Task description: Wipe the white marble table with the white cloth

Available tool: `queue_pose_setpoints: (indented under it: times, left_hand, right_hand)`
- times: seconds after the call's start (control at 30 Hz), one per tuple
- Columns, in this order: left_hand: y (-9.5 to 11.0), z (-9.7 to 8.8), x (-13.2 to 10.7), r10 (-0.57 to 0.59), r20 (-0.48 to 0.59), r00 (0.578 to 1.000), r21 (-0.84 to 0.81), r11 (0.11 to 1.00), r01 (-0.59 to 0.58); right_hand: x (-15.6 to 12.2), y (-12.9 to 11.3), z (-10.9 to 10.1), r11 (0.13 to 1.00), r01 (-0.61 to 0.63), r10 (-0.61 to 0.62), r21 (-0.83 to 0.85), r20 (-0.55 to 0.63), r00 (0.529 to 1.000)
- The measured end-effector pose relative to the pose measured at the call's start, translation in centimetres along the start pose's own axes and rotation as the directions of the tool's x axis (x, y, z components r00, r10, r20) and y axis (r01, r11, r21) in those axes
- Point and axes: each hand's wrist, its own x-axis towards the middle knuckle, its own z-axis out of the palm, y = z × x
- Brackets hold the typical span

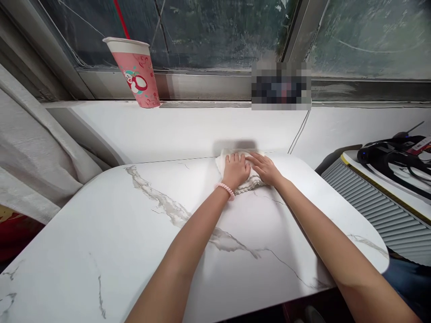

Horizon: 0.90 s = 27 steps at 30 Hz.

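Note:
A whitish cloth [251, 183] lies on the far edge of a white marble-patterned table [134, 242], close against the wall. My left hand [237, 170], with a pink beaded bracelet [226, 190] at the wrist, rests palm down on the cloth, its fingers laid forward. Just right of it, my right hand [266, 169] also presses on the cloth, fingers stretched out toward the left. The two hands nearly touch. Parts of the cloth are hidden under them.
A pink paper cup [139, 76] with a red straw stands on the window sill. Right of it is a pixelated patch. A grey curtain [37, 143] hangs at left. Beyond the table's right end, black cables [393, 161] lie on a white-topped ribbed unit [373, 202].

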Motion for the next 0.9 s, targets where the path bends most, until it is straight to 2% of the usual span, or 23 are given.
queue_pose_setpoints:
  times: [0.13,0.23,0.37,0.47,0.6,0.7,0.77,0.9]
  left_hand:
    - [0.9,-0.4,-2.2,-0.018,-0.010,1.000,0.014,1.000,0.018]
    - [2.1,-1.1,-4.6,0.019,-0.017,1.000,0.015,1.000,-0.019]
    - [4.7,-2.1,-9.0,0.110,-0.023,0.994,-0.024,0.994,-0.111]
    - [7.1,-2.8,-12.5,0.109,0.000,0.994,-0.065,0.992,-0.108]
    - [10.0,-4.1,-16.3,0.179,0.047,0.983,-0.099,0.980,-0.173]
    - [11.9,-4.8,-17.8,0.272,0.082,0.959,-0.142,0.955,-0.258]
    - [13.1,-4.9,-18.1,0.313,0.092,0.945,-0.157,0.942,-0.296]
    - [14.9,-4.3,-17.5,0.343,0.042,0.939,-0.172,0.928,-0.331]
  right_hand:
    - [-1.9,-0.4,-0.1,0.998,0.052,-0.052,-0.024,0.000,0.999]
    - [-4.8,-1.0,-0.5,0.998,0.069,-0.069,-0.016,0.008,0.998]
    - [-10.0,-2.3,-2.0,0.994,0.105,-0.105,0.014,0.014,0.994]
    - [-14.3,-3.3,-3.5,0.990,0.131,-0.134,0.054,0.050,0.990]
    - [-20.0,-4.2,-5.4,0.993,0.082,-0.088,0.083,0.073,0.993]
    - [-23.4,-4.0,-6.7,0.993,0.034,-0.042,0.114,0.069,0.997]
    - [-24.6,-3.6,-7.4,0.985,-0.009,0.001,0.172,0.047,0.999]
    - [-24.4,-3.0,-8.0,0.941,-0.181,0.187,0.287,0.006,0.982]
